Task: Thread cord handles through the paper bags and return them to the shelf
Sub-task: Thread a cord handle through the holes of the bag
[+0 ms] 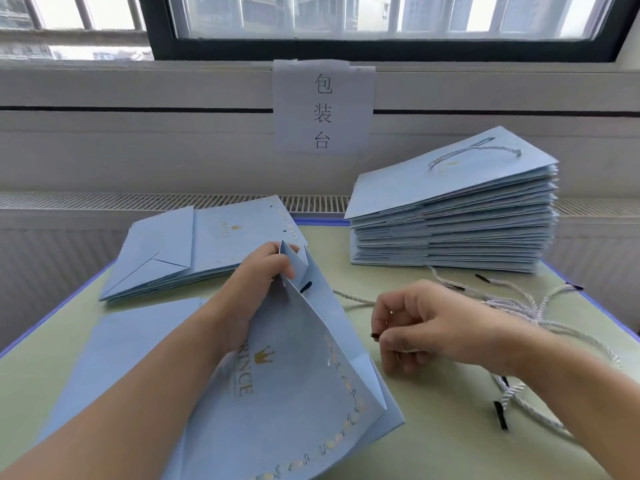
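On the worktop [450, 427], a paper bag [294, 375] lies at the near centre, its top edge lifted off the surface by the left hand [263, 271]. A cord end [305, 287] pokes through that bag near the raised edge. The right hand [412, 327] sits just right of the bag, above the worktop, with a cord tip [374, 335] in its grip. A loose pile of cords [512, 303] lies to the right, behind and beside that hand. A low stack of bags [194, 251] lies at the far left. A taller stack [453, 216] stands at the far right, with a cord handle [467, 155] on top. A paper sign [323, 107] hangs on the wall behind, between the stacks, under the window [381, 19].
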`<action>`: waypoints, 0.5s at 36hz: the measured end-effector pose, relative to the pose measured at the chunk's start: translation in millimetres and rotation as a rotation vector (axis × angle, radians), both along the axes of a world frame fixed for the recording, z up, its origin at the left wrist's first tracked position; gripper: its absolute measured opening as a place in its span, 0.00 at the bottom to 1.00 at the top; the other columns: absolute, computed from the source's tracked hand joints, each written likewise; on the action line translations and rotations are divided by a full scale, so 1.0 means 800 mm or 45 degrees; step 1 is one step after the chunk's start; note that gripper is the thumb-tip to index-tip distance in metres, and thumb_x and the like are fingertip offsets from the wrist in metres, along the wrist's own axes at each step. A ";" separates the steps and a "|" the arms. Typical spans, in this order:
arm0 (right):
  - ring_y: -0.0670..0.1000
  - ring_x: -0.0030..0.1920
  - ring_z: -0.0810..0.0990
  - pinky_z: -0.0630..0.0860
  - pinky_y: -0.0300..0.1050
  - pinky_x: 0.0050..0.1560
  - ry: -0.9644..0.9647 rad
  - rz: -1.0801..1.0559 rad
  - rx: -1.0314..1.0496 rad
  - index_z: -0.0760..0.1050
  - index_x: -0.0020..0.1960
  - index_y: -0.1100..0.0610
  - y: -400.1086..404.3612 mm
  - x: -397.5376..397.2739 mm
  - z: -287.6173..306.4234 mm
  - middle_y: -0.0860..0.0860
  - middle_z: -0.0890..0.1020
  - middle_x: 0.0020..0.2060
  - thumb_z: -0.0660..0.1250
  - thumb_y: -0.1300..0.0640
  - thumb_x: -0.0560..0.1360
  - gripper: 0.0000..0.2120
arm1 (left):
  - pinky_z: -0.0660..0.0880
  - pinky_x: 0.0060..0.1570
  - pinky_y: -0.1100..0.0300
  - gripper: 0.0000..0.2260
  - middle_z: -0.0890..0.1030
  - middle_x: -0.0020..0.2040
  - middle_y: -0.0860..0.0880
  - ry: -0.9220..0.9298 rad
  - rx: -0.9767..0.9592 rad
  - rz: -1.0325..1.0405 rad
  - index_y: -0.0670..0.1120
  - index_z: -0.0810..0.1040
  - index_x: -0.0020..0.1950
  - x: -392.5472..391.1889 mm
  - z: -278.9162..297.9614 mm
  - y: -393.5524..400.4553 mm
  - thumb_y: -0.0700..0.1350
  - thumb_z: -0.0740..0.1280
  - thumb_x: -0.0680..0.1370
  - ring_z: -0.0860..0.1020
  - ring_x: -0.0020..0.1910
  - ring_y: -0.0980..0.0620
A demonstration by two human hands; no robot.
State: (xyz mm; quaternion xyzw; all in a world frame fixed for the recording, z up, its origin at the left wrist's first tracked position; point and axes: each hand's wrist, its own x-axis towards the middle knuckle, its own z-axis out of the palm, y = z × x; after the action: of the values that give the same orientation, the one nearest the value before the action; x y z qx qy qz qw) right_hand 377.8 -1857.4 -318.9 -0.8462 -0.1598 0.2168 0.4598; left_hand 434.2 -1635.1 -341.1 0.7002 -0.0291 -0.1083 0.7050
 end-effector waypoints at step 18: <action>0.46 0.31 0.75 0.69 0.30 0.28 0.125 0.051 0.320 0.80 0.45 0.64 0.029 -0.026 -0.012 0.59 0.80 0.39 0.65 0.66 0.77 0.06 | 0.74 0.35 0.58 0.21 0.75 0.45 0.43 -0.041 -0.030 -0.053 0.47 0.75 0.54 0.000 0.000 -0.001 0.45 0.61 0.61 0.74 0.40 0.46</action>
State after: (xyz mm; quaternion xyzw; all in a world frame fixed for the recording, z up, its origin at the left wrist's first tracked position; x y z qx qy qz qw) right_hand 357.2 -1834.0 -328.5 -0.7670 -0.1797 0.2454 0.5650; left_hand 434.4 -1636.0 -341.4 0.6927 -0.0562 -0.1111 0.7104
